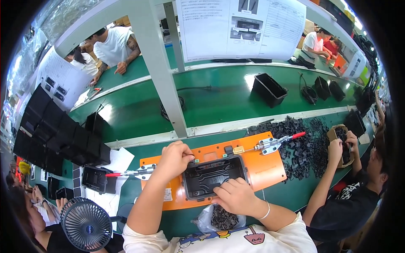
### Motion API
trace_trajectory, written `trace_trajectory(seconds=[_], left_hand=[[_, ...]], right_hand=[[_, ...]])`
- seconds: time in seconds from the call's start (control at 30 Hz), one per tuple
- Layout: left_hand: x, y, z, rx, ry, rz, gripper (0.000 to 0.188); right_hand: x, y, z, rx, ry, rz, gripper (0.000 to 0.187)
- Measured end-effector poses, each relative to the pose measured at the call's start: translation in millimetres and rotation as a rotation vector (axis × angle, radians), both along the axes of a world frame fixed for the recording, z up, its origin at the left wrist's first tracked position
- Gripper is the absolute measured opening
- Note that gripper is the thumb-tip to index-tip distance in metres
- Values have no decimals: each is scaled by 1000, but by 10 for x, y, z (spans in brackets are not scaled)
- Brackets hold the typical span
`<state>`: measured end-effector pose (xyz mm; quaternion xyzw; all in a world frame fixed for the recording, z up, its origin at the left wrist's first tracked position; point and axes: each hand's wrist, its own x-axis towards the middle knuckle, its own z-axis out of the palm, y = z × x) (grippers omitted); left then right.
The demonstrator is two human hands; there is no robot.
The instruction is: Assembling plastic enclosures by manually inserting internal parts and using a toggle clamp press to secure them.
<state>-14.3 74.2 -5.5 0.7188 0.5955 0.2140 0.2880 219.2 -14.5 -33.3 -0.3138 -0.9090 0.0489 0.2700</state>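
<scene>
Nearest the head camera, at six o'clock, is the person's printed cream shirt (225,242); just beyond lies a clear bag (204,220) of small pieces. Centrally, the open black box (209,177) sits in an orange fixture (270,166). The hands are apart: the left hand (174,159) bunches its fingers at the box's ten o'clock corner, the right hand (235,195) curls over its five o'clock rim; whether either grips anything, I cannot tell.

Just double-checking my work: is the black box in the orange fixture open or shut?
Open: no lid covers the black box, and its ribbed interior is plainly visible.
</scene>
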Motion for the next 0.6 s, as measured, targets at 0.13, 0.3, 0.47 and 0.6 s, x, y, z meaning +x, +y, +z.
trace_trajectory(seconds=[0.13,0.3,0.47,0.6], left_hand=[[2,-116,-58,321,155,-24,22],[-87,-16,-79,78,107,-80,46],[-11,-89,-34,216,139,-42,43],[313,-810,123,557,-161,-327,20]], right_hand=[[-8,-11,-20,-8,12,3,30],[-23,-45,41,-7,1,1,31],[-10,-51,23,2,16,-8,29],[28,-28,-125,57,37,-9,28]])
